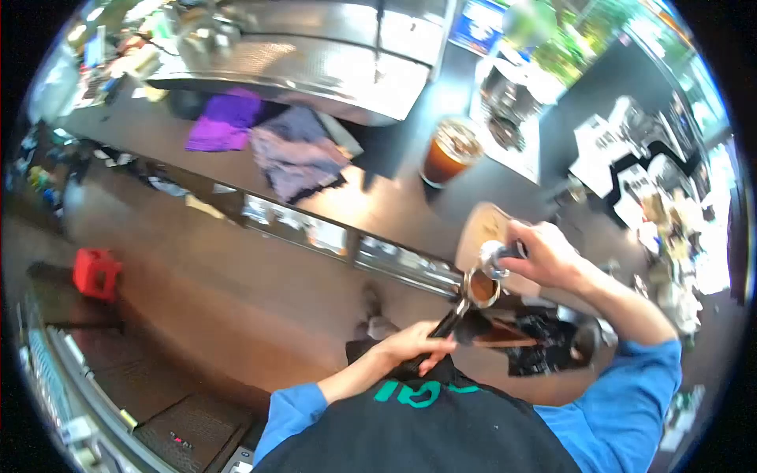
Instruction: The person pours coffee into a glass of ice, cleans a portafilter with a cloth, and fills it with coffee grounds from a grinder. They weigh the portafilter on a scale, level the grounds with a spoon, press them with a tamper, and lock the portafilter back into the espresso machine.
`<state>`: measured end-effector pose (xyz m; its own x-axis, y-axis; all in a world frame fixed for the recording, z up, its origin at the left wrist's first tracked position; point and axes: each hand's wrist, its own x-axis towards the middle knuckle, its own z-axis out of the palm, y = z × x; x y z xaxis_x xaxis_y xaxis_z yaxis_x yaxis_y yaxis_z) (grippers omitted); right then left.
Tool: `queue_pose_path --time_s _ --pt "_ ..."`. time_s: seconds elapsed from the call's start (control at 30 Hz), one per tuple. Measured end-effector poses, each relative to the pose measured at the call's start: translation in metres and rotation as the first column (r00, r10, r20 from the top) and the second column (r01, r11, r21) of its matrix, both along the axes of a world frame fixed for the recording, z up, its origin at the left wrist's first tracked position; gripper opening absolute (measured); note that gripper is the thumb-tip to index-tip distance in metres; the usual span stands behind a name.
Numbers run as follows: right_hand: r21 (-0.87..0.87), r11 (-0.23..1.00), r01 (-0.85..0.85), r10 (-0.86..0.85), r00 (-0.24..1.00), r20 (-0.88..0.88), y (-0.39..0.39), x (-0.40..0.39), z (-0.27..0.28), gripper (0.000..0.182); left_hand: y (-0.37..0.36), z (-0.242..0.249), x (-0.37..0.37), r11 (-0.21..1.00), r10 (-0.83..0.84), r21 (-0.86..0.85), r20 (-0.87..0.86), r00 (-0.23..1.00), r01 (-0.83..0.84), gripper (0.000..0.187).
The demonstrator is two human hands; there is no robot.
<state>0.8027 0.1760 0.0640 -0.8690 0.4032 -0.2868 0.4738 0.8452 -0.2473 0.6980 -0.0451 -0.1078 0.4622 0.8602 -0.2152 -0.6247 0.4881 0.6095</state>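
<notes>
My left hand (414, 345) is wrapped round the black handle of a portafilter (449, 322), low in front of my apron. Brown coffee grounds (483, 288) show in its round metal basket, which is at the counter's front edge. Just above that basket, my right hand (544, 254) grips a tamper (493, 257) with a dark handle and a silvery base. The tamper's base overlaps the basket's upper rim in this view. Behind both tools lies a tan rounded board or mat (478, 225), partly covered by my right hand and the tamper.
A glass of iced brown drink (450, 154) stands on the dark counter (402, 206). Left of it lie a greyish cloth (296, 150) and a purple cloth (225, 122), before a metal machine (307, 71). Below my right forearm is black plastic (548, 343). A red object (96, 273) sits far left.
</notes>
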Motion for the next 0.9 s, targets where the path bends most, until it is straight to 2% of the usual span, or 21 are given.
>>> queue_pose_path --time_s 0.03,0.07,0.1,0.13,0.17,0.23,0.27,0.3,0.33,0.4,0.43,0.47,0.5,0.53,0.57,0.6,0.63,0.67,0.7,0.77,0.9 --pt "-0.007 0.997 0.074 -0.074 0.996 -0.05 -0.001 -0.005 0.005 0.031 -0.012 0.009 -0.022 0.999 -0.034 -0.027 0.004 0.999 0.034 0.026" --pt "-0.02 0.999 0.051 -0.052 0.995 -0.089 0.007 -0.008 -0.003 0.031 -0.025 0.023 -0.046 0.995 -0.069 -0.077 -0.057 0.996 0.065 0.025" --pt "0.064 0.997 0.049 -0.042 0.994 -0.103 0.018 -0.014 -0.017 0.032 -0.037 0.027 -0.069 0.987 -0.054 -0.157 -0.041 0.998 0.047 0.025" --pt "0.144 0.988 0.05 -0.033 0.993 -0.114 0.028 -0.016 -0.033 0.033 -0.048 0.039 -0.089 0.968 0.009 -0.249 -0.052 0.999 -0.022 0.025" --pt "0.235 0.972 0.01 0.007 0.998 -0.069 0.036 -0.019 -0.055 0.035 -0.055 0.052 -0.11 0.961 0.082 -0.257 -0.1 0.992 -0.106 0.025" --pt "0.156 0.988 -0.008 0.016 0.999 -0.052 0.05 -0.023 -0.066 0.038 -0.064 0.069 -0.15 0.92 0.272 -0.245 -0.162 0.949 -0.306 0.025" --pt "0.136 0.991 0.002 0.001 1.0 -0.017 0.052 -0.023 -0.063 0.046 -0.063 0.091 -0.169 0.88 0.358 -0.272 -0.158 0.92 -0.39 0.027" --pt "0.138 0.99 0.032 -0.046 0.994 0.099 0.04 -0.027 -0.042 0.056 -0.063 0.101 -0.186 0.855 0.444 -0.224 -0.152 0.883 -0.468 0.027" --pt "0.237 0.971 -0.033 0.016 0.997 0.071 0.03 -0.029 -0.023 0.065 -0.059 0.108 -0.2 0.842 0.504 -0.169 -0.095 0.858 -0.513 0.027" --pt "0.293 0.955 -0.039 0.085 0.985 -0.149 0.005 -0.053 0.02 0.07 -0.037 0.123 -0.228 0.812 0.58 -0.079 0.001 0.815 -0.578 0.027" --pt "0.216 0.973 -0.081 0.145 0.943 -0.298 -0.007 -0.074 0.035 0.06 -0.025 0.131 -0.241 0.8 0.6 -0.054 0.024 0.8 -0.598 0.026" --pt "0.033 0.987 -0.157 0.159 0.925 -0.344 -0.014 -0.099 0.045 0.047 -0.01 0.136 -0.257 0.814 0.581 -0.027 0.046 0.812 -0.581 0.025" --pt "-0.321 0.931 -0.174 0.018 0.9 -0.435 -0.017 -0.128 0.041 0.037 0.006 0.145 -0.271 0.821 0.572 -0.002 0.006 0.821 -0.572 0.024" --pt "-0.423 0.882 -0.208 -0.009 0.89 -0.457 -0.017 -0.162 0.035 0.033 0.021 0.149 -0.287 0.849 0.527 0.017 0.013 0.849 -0.528 0.023" --pt "-0.521 0.814 -0.256 -0.092 0.829 -0.552 -0.016 -0.196 0.013 0.035 0.037 0.152 -0.304 0.878 0.477 0.036 0.016 0.879 -0.477 0.022" --pt "-0.762 0.62 -0.189 -0.292 0.845 -0.448 -0.016 -0.231 0.0 0.039 0.053 0.155 -0.321 0.899 0.434 0.06 0.011 0.901 -0.434 0.021" --pt "-0.896 0.438 -0.073 -0.469 0.832 -0.297 -0.017 -0.265 0.001 0.042 0.067 0.154 -0.337 0.92 0.386 0.076 0.012 0.923 -0.386 0.02" --pt "-0.937 0.313 -0.154 -0.612 0.722 -0.323 -0.02 -0.3 -0.015 0.042 0.08 0.153 -0.353 0.933 0.347 0.091 0.016 0.938 -0.347 0.017" --pt "-0.957 0.258 -0.132 -0.631 0.727 -0.27 -0.021 -0.325 0.001 0.043 0.091 0.155 -0.368 0.944 0.325 0.051 0.013 0.946 -0.325 0.016" --pt "-0.929 0.213 -0.304 -0.683 0.633 -0.364 -0.016 -0.367 -0.014 0.042 0.107 0.159 -0.396 0.969 0.241 0.052 0.029 0.97 -0.243 0.016" --pt "-0.909 0.288 -0.302 -0.781 0.475 -0.405 -0.017 -0.41 0.001 0.036 0.137 0.171 -0.458 0.996 -0.022 0.09 0.039 0.999 0.019 0.014"
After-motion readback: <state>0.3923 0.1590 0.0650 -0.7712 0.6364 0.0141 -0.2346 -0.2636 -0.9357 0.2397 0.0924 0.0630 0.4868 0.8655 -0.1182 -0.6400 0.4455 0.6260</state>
